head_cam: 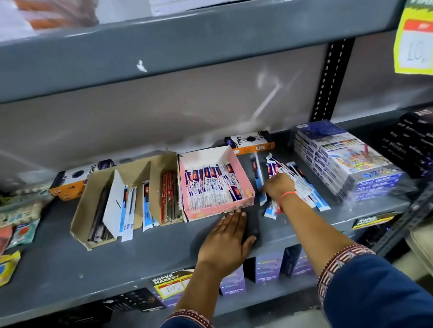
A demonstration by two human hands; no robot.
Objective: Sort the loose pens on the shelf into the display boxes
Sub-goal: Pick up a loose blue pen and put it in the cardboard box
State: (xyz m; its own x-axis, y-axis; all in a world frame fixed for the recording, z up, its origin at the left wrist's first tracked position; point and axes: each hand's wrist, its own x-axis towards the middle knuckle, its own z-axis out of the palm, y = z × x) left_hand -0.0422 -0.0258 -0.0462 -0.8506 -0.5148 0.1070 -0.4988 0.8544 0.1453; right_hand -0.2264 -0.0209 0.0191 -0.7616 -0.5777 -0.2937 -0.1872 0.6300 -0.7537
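Observation:
A pink display box [242, 172] holds a row of packaged pens in white and blue wrappers. To its right a loose heap of the same packaged pens [307, 187] lies on the grey shelf [115, 260]. My right hand [279, 186] rests on that heap, fingers curled over several pens. My left hand [229, 239] lies flat on the shelf, fingertips touching the pink box's front wall. A brown cardboard box [89, 207] to the left holds dark pens, white-blue packets and red pens [167, 197] in separate compartments.
Shrink-wrapped crayon packs [345, 159] stand right of the heap, black boxes [416, 142] beyond them. Orange-black boxes [251, 141] lie at the back and behind the cardboard box. Colourful packets [13, 220] sit far left. Another shelf runs above; price tags hang on the front edge.

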